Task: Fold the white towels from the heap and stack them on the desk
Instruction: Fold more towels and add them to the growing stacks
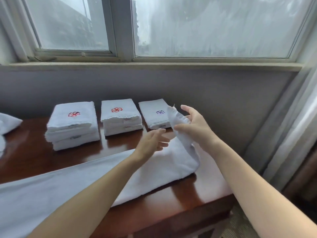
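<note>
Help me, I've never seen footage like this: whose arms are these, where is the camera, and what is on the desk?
No machine here: one camera worn on a person's head looks down at their bare arms. The right hand holds up one end of a long white towel that lies across the brown desk; the left hand is open beside it. Behind them stand a left stack and a middle stack of folded towels with red emblems, then a single folded towel with a purple emblem. More white cloth shows at the left edge.
</note>
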A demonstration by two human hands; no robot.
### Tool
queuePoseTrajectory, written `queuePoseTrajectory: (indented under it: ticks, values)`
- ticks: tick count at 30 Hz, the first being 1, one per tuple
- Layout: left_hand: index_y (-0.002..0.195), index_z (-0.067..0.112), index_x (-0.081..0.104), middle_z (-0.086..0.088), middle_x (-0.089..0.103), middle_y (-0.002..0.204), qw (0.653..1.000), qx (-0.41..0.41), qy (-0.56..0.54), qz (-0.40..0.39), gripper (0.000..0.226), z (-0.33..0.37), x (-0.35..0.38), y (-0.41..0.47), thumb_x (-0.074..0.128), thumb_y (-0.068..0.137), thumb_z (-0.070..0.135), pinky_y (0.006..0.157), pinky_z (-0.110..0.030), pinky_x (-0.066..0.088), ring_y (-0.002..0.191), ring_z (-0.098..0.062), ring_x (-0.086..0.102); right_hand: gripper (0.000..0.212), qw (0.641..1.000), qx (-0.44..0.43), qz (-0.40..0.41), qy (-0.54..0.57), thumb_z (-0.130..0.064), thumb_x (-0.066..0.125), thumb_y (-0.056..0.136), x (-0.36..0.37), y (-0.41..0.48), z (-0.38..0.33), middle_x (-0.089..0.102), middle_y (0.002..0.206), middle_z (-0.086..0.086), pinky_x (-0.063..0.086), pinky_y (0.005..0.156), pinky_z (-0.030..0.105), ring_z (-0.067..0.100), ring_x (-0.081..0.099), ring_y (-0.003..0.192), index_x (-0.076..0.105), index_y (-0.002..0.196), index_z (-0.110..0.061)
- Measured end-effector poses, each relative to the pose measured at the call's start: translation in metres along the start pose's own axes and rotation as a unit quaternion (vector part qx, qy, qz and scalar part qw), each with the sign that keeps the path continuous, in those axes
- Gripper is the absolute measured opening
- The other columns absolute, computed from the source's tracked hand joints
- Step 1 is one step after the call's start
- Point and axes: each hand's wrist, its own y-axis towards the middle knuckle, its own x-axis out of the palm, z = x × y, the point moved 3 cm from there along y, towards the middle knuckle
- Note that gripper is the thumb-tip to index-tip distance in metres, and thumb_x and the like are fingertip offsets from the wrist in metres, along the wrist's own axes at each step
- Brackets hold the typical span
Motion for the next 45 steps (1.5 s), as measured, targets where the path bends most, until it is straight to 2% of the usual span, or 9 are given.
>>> queuePoseTrajectory:
  ticks: [10,16,20,23,26,30,34,39,45]
  values:
    - [0.113,0.018,0.072,-0.01,0.075,0.104,0.988,-0.139,-0.067,-0.029,0.065,-0.005,-0.103,-0.063,0.035,0.095,0.068,0.066,-0.029,0.058,0.092,-0.029,0.073,0.088,0.981,-0.016,-0.185,-0.065,-0.016,0.068,0.08,0.122,-0.03,-0.01,0.054,0.102,-0.005,0.046,0.068,0.018,0.006,0.059,0.089,0.02,0.151,-0.036]
    - [0.09,0.011,0.058,-0.005,0.051,0.069,0.982,-0.165,0.075,0.055,0.009,-0.022,-0.118,-0.076,0.053,0.092,0.018,0.054,-0.027,0.043,0.055,-0.015,0.051,0.084,0.963,0.041,-0.265,-0.026,-0.032,0.069,0.087,0.137,-0.043,0.001,0.063,0.109,0.001,0.051,0.062,0.018,0.01,0.071,0.079,0.017,0.154,-0.028]
    - [0.117,0.01,0.06,-0.013,0.066,0.109,0.978,-0.153,0.108,0.09,0.03,-0.026,-0.119,-0.076,0.057,0.088,0.008,0.086,-0.044,0.054,0.102,-0.029,0.064,0.035,0.988,-0.038,-0.121,-0.092,-0.017,0.053,0.095,0.116,-0.034,-0.001,0.067,0.109,-0.002,0.054,0.077,0.026,0.011,0.069,0.088,0.057,0.129,-0.021]
    - [0.117,0.013,0.06,-0.01,0.066,0.108,0.977,-0.141,0.132,0.092,0.028,-0.024,-0.119,-0.077,0.055,0.089,0.01,0.08,-0.039,0.055,0.098,-0.026,0.065,0.034,0.968,-0.108,-0.076,-0.213,-0.015,0.046,0.098,0.106,-0.033,0.004,0.067,0.12,-0.005,0.043,0.099,0.025,0.01,0.058,0.115,0.063,0.125,-0.023]
    - [0.11,0.016,0.061,-0.002,0.064,0.096,0.97,-0.14,0.169,0.103,0.022,-0.024,-0.121,-0.076,0.056,0.088,0.017,0.061,-0.027,0.052,0.08,-0.014,0.062,0.043,0.917,-0.141,-0.117,-0.354,-0.018,0.04,0.1,0.109,-0.031,0.015,0.053,0.142,-0.005,0.031,0.11,0.029,0.012,0.036,0.14,0.052,0.141,-0.023]
    - [0.124,0.028,0.053,0.009,0.056,0.112,0.905,-0.044,0.388,0.169,0.042,-0.018,-0.12,-0.079,0.062,0.084,0.023,0.083,-0.033,0.051,0.103,-0.012,0.057,0.052,0.846,-0.116,-0.186,-0.486,-0.037,0.03,0.104,0.118,-0.029,0.036,0.024,0.162,0.0,-0.003,0.122,0.042,0.016,0.01,0.151,0.028,0.154,-0.02]
    - [0.138,0.022,0.05,0.003,0.053,0.135,0.926,0.079,0.349,0.12,0.047,-0.013,-0.084,-0.077,0.052,0.092,0.014,0.105,-0.03,0.038,0.126,-0.012,0.048,0.056,0.847,-0.096,-0.195,-0.485,-0.041,0.02,0.105,0.126,-0.03,0.049,0.009,0.165,0.002,-0.012,0.12,0.039,0.014,0.0,0.151,0.015,0.157,-0.02]
    - [0.158,0.022,0.009,-0.004,0.0,0.166,0.851,-0.045,0.521,0.042,0.057,-0.051,-0.046,-0.078,0.021,0.104,0.039,0.122,-0.041,-0.004,0.152,-0.022,-0.005,0.056,0.85,-0.089,-0.186,-0.485,-0.039,0.018,0.105,0.122,-0.026,0.059,0.004,0.165,-0.001,-0.012,0.121,0.036,0.009,-0.003,0.151,0.011,0.157,-0.021]
    - [0.158,0.025,0.006,-0.003,-0.004,0.166,0.86,-0.039,0.507,0.046,0.061,-0.055,-0.044,-0.063,0.021,0.102,0.045,0.122,-0.039,-0.007,0.151,-0.022,-0.011,0.056,0.854,-0.079,-0.174,-0.485,-0.04,0.018,0.105,0.114,-0.015,0.064,0.004,0.165,-0.002,-0.01,0.121,0.036,0.009,-0.003,0.151,0.012,0.157,-0.021]
